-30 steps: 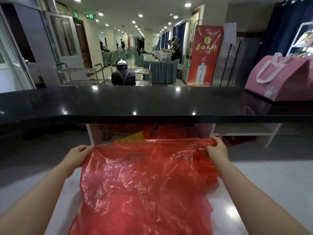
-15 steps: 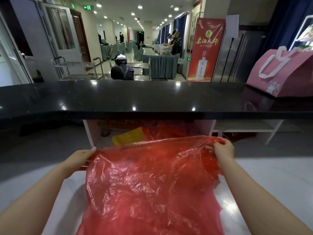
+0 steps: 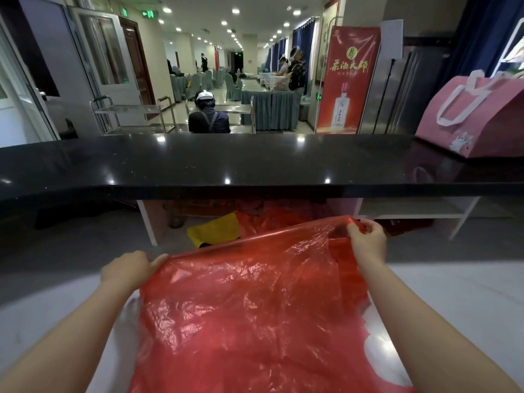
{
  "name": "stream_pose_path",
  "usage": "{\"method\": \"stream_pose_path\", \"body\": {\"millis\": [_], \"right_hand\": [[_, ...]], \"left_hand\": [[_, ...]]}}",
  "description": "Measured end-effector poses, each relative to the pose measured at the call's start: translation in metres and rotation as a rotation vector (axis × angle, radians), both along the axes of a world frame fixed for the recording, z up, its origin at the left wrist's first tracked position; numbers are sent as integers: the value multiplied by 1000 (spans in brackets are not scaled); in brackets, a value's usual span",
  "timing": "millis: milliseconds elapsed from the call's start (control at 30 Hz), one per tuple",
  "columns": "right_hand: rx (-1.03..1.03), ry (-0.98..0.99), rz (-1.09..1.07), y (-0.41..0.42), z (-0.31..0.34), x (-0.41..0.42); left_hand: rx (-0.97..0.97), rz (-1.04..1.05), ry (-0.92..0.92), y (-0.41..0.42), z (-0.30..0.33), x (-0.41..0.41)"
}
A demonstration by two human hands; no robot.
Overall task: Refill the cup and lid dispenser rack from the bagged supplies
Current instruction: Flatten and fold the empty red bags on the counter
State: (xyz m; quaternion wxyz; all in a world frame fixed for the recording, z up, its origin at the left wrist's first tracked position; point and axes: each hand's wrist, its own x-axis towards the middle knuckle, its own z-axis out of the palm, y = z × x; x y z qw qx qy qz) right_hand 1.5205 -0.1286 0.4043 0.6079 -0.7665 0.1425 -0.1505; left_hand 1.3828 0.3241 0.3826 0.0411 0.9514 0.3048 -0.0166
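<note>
A large translucent red plastic bag (image 3: 255, 307) is stretched out in front of me over the white lower counter (image 3: 453, 307). My left hand (image 3: 130, 269) grips its top edge at the left. My right hand (image 3: 367, 241) pinches the top edge at the right and holds it higher, so the edge slopes up to the right. What the bag holds is hidden. No cup or lid rack shows in the head view.
A black raised countertop (image 3: 226, 163) runs across ahead. Beneath it an open cubby holds more red plastic (image 3: 283, 214) and a yellow bag (image 3: 215, 229). A pink paper carrier bag (image 3: 476, 120) lies at the right. A seated person (image 3: 208, 117) and a red banner (image 3: 347, 80) are beyond.
My right hand has lifted the bag's right corner upward. My left hand has dropped slightly and moved inward, so the top edge now slants.
</note>
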Motion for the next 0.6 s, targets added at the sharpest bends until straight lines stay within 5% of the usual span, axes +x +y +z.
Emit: {"method": "stream_pose_path", "body": {"millis": [133, 367, 600], "right_hand": [[5, 40, -20, 0, -4, 6], [69, 96, 58, 3, -5, 15], [-165, 83, 105, 19, -6, -5]], "left_hand": [[-121, 71, -168, -4, 4, 4], [-1034, 236, -688, -8, 11, 8], [-931, 143, -785, -13, 1, -1]]}}
